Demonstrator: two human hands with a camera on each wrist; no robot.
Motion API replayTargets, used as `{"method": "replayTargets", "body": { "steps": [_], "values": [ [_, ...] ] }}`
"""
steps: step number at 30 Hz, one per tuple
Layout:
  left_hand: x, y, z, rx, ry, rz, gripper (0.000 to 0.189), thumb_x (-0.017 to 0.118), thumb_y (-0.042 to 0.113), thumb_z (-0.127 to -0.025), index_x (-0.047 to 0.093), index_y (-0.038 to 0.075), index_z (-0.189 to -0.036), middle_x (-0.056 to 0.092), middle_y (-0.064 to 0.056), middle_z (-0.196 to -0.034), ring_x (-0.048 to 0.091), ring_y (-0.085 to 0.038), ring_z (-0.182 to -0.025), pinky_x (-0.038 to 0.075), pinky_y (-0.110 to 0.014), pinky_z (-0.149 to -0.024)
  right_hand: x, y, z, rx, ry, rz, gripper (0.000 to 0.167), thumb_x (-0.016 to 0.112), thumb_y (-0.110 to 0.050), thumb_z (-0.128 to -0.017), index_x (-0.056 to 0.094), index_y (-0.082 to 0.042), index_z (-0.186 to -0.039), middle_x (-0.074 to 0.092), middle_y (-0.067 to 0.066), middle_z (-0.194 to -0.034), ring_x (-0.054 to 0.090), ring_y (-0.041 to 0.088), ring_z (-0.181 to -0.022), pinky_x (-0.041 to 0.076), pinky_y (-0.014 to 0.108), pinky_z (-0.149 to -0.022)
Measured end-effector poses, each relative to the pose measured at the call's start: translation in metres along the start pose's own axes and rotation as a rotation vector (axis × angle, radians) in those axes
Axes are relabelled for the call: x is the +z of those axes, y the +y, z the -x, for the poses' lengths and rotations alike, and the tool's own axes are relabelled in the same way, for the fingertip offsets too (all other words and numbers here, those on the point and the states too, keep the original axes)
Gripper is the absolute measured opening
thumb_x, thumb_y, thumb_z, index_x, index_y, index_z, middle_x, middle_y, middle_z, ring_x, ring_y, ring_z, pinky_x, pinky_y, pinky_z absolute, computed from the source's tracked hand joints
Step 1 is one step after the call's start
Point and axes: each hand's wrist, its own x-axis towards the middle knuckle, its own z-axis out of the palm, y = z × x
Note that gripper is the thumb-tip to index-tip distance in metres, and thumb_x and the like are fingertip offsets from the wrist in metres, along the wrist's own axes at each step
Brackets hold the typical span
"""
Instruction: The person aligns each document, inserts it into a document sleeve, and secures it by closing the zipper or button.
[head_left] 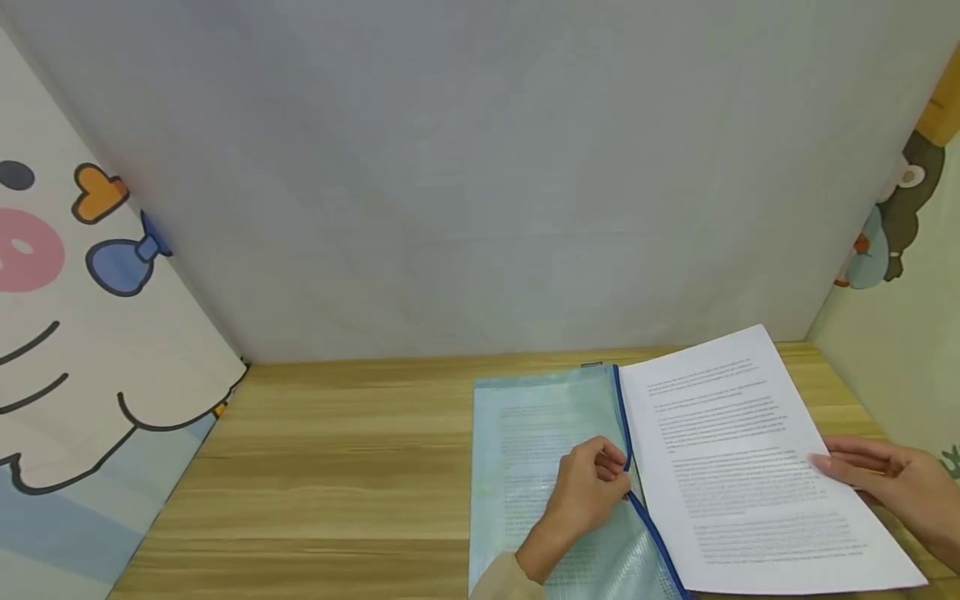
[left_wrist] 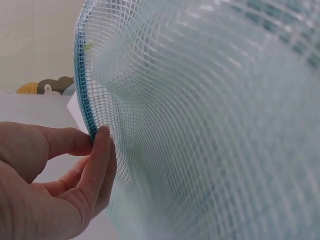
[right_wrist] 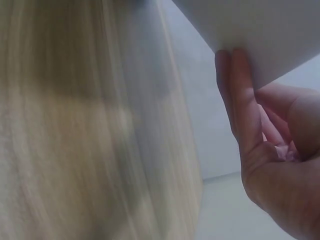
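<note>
A translucent pale-blue mesh document pouch (head_left: 517, 467) with a dark blue edge lies on the table, and printed lines show through it. My left hand (head_left: 585, 492) pinches that edge between thumb and fingers; the left wrist view shows the grid-like mesh (left_wrist: 200, 120) bulging beside the fingers. To the right, my right hand (head_left: 892, 483) pinches the right edge of white printed paper (head_left: 750, 467), thumb on top and fingers beneath. The paper is tilted, its left side along the pouch's blue edge. Whether that side is inside the pouch, I cannot tell.
The wood-grain table (head_left: 315, 483) extends to the left of the pouch. A plain pale wall (head_left: 480, 183) stands behind it. Cartoon-printed panels flank both sides, the left panel (head_left: 90, 350) and the right panel (head_left: 907, 333).
</note>
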Motion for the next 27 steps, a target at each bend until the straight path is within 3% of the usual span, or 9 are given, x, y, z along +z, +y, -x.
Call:
{"method": "replayTargets", "body": {
  "steps": [8, 11, 15, 23, 27],
  "values": [
    [0.0, -0.001, 0.0, -0.016, 0.0, 0.004, 0.012, 0.07, -0.007, -0.08, 0.068, 0.001, -0.088, 0.064, 0.004, -0.077, 0.056, 0.002, -0.065, 0.051, -0.015, -0.064, 0.0, -0.005, 0.002, -0.021, 0.001, 0.04, 0.06, 0.071, -0.029, -0.099, 0.055, 0.018, -0.134, 0.072, -0.021, -0.097, 0.073, 0.011, -0.081, 0.061, 0.032, -0.068],
    [0.0, -0.001, 0.0, -0.014, 0.002, 0.01, 0.011, 0.07, -0.006, -0.08, 0.068, 0.002, -0.088, 0.063, 0.006, -0.077, 0.056, 0.002, -0.066, 0.051, -0.016, -0.064, -0.001, -0.006, 0.002, -0.047, 0.008, 0.051, 0.057, 0.07, -0.024, -0.1, 0.054, 0.021, -0.132, 0.072, -0.019, -0.096, 0.072, 0.01, -0.08, 0.061, 0.033, -0.066],
    [0.0, -0.001, 0.001, -0.012, -0.002, 0.012, 0.011, 0.07, -0.005, -0.08, 0.068, 0.002, -0.089, 0.064, 0.006, -0.078, 0.057, 0.002, -0.066, 0.051, -0.016, -0.064, -0.002, -0.005, 0.004, -0.079, 0.035, 0.054, 0.046, 0.071, -0.018, -0.099, 0.061, 0.02, -0.124, 0.072, -0.019, -0.092, 0.072, 0.01, -0.077, 0.061, 0.034, -0.064],
    [0.001, -0.001, 0.001, -0.001, -0.018, -0.016, 0.012, 0.07, -0.004, -0.08, 0.07, 0.004, -0.09, 0.066, 0.005, -0.079, 0.058, 0.001, -0.067, 0.052, -0.017, -0.065, 0.004, -0.017, 0.0, -0.022, -0.006, 0.129, 0.07, 0.068, -0.032, -0.101, 0.046, 0.023, -0.138, 0.075, 0.001, -0.107, 0.07, 0.006, -0.081, 0.061, 0.03, -0.069],
    [0.002, 0.0, 0.001, -0.002, -0.019, -0.025, 0.012, 0.071, -0.004, -0.081, 0.07, 0.004, -0.09, 0.067, 0.005, -0.08, 0.059, 0.001, -0.068, 0.052, -0.018, -0.066, 0.005, -0.014, -0.001, -0.005, -0.011, 0.103, 0.072, 0.069, -0.033, -0.1, 0.045, 0.023, -0.138, 0.074, -0.003, -0.106, 0.07, 0.009, -0.082, 0.06, 0.029, -0.07]
  ]
}}
